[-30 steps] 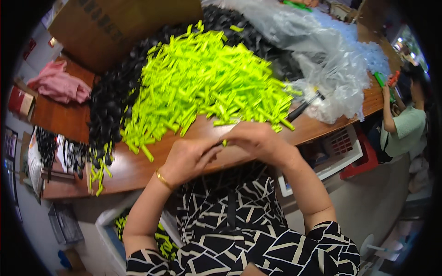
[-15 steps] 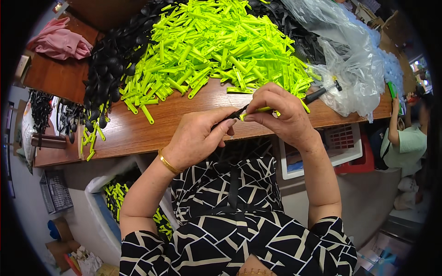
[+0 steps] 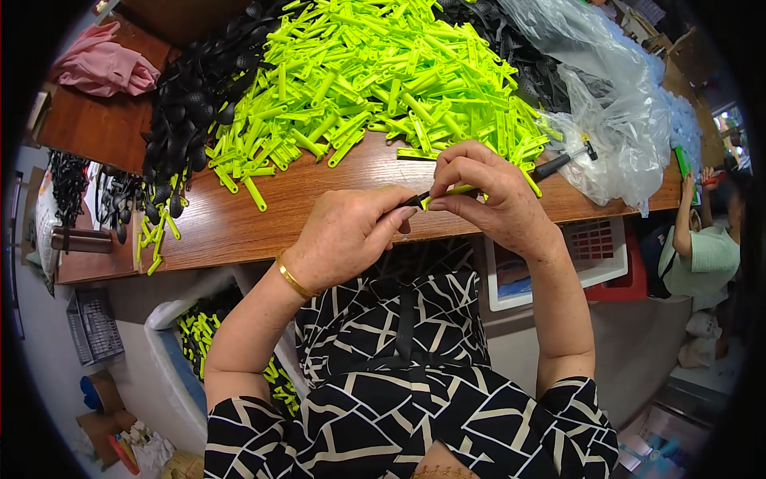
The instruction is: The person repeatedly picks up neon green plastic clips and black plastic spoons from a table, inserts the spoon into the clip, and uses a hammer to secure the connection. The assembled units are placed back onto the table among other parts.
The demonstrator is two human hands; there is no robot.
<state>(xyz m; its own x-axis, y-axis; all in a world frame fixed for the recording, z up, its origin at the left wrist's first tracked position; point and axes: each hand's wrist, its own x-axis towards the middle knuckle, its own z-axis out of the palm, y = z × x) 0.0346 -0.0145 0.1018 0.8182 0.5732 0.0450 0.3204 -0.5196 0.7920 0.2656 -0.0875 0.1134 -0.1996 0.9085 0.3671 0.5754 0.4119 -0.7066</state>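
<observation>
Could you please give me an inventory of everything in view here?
handle pieces: many, lime, heaped on table
table: one, brown, beneath heap
black parts: many, black, flanking heap
tool: one, black, right of heap
film: uncounted, clear, upper right
cloth: one, pink, upper left
crate: one, white, below table edge
object: one, red, beside crate
bin: one, white, lower left
basket: one, grey, far left
co-worker: one, green top, far right
left hand: one, holding black part
right hand: one, holding lime piece

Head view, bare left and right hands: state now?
Left hand: closed, holding a slim black plastic part.
Right hand: closed, pinching a slim neon yellow-green plastic strip.
</observation>
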